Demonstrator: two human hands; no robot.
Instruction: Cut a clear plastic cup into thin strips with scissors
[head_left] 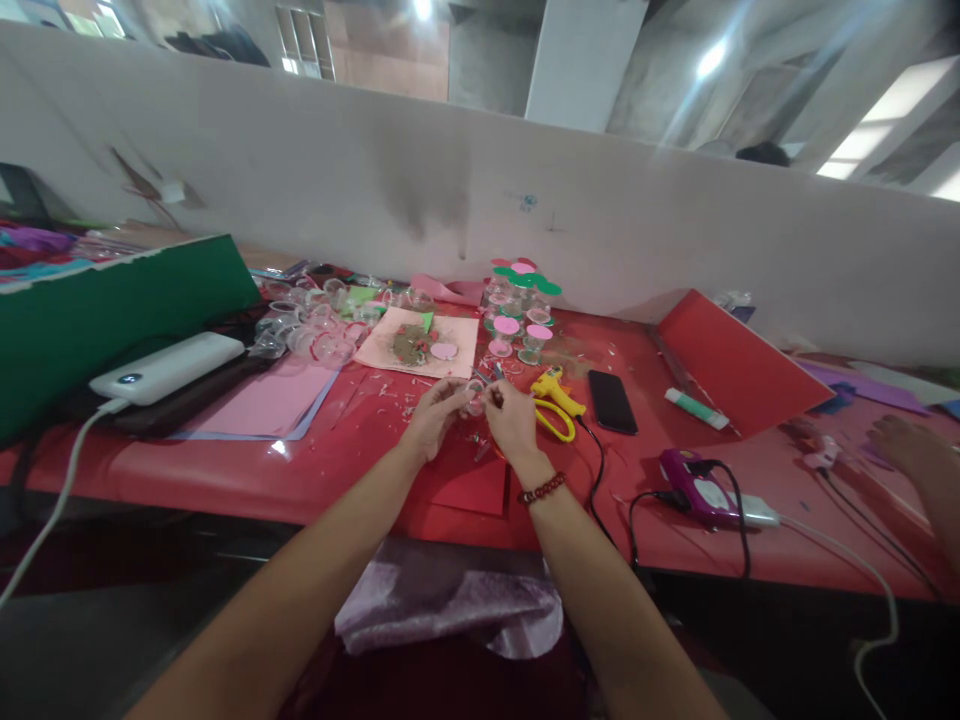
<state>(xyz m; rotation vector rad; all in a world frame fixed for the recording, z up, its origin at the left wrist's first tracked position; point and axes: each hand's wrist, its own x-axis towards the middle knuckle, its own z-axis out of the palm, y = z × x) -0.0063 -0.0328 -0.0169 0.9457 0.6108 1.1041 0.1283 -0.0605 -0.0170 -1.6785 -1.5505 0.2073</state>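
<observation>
A small clear plastic cup is gripped in the fingers of my left hand, over the red table. My right hand, with a bead bracelet at the wrist, is closed in a pinch against the cup's right side; what its fingertips hold is too small to make out. Just beyond the fingers show grey metal tips. Yellow scissors-like handles lie right of my right hand, below a yellow glue gun. Red paper lies beneath my hands.
Clear cups are piled at left, beside pink sheets and a white power bank. A stained paper and topped cups stand behind. Rightward are a phone, glue stick, purple power strip and another person's hand.
</observation>
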